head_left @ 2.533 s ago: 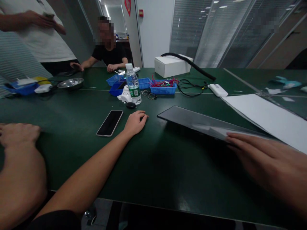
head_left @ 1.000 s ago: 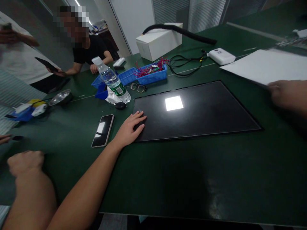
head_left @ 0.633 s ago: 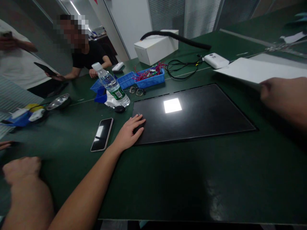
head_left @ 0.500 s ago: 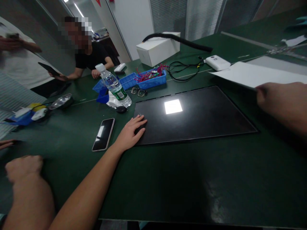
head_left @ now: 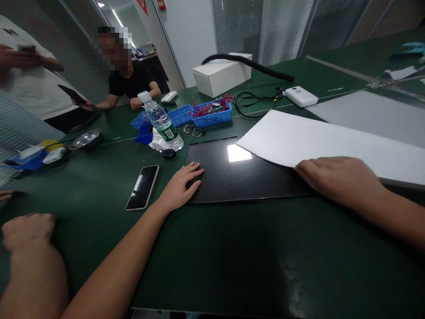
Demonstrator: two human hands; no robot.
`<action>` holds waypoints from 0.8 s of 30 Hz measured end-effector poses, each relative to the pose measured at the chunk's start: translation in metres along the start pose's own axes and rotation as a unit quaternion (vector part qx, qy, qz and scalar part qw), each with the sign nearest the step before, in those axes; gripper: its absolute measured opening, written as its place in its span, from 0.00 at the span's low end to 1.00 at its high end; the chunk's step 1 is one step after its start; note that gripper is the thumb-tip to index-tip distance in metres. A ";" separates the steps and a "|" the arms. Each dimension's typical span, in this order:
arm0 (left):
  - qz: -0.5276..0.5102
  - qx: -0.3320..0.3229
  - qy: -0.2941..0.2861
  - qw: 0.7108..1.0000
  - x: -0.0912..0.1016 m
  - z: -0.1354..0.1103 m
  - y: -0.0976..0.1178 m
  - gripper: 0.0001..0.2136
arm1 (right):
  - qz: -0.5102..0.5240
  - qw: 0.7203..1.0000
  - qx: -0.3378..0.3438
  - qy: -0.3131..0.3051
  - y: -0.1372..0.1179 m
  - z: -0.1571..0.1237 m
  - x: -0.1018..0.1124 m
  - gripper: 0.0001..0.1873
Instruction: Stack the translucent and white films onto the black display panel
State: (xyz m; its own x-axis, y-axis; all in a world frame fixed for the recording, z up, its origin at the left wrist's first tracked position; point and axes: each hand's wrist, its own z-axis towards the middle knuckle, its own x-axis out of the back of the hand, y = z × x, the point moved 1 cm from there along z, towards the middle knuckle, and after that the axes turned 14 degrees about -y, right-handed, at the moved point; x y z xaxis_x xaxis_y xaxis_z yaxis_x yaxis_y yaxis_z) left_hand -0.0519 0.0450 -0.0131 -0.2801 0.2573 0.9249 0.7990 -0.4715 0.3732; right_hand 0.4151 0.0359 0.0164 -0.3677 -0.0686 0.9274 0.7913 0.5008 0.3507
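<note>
Head view: the person's left hand [head_left: 182,186] is open, fingers spread on the left end of a glossy black rectangular panel [head_left: 226,181], which lies on the dark green table [head_left: 212,257] between both hands. The right hand [head_left: 338,179] grips the near edge of a thin, curved white sheet [head_left: 315,139] slanting over the panel's right part; whether they touch is unclear. Beyond the right hand lies a flat, pale grey sheet [head_left: 372,113]. Left of the left hand sits a pale-rimmed black smartphone [head_left: 142,188]; beyond that hand stands a clear plastic bottle [head_left: 162,124].
</note>
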 end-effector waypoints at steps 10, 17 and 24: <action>-0.017 0.001 0.013 1.000 -0.001 0.000 0.001 0.28 | 0.044 0.927 0.260 0.268 -0.033 0.003 -0.014 0.21; -0.013 0.012 0.008 1.000 -0.001 -0.001 0.001 0.29 | 0.118 0.905 0.320 0.256 -0.033 0.005 -0.008 0.20; -0.016 0.017 0.015 1.000 -0.002 -0.002 -0.001 0.29 | 0.214 0.967 0.010 0.135 0.023 0.017 -0.032 0.25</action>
State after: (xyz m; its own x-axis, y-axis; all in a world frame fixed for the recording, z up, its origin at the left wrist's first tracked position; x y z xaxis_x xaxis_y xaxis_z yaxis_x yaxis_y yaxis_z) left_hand -0.0531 0.0431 -0.0155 -0.3203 0.2467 0.9146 0.8066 -0.4354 0.3999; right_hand 0.4372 0.0642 -0.0074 0.1342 -0.0736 0.9882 0.8324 0.5495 -0.0721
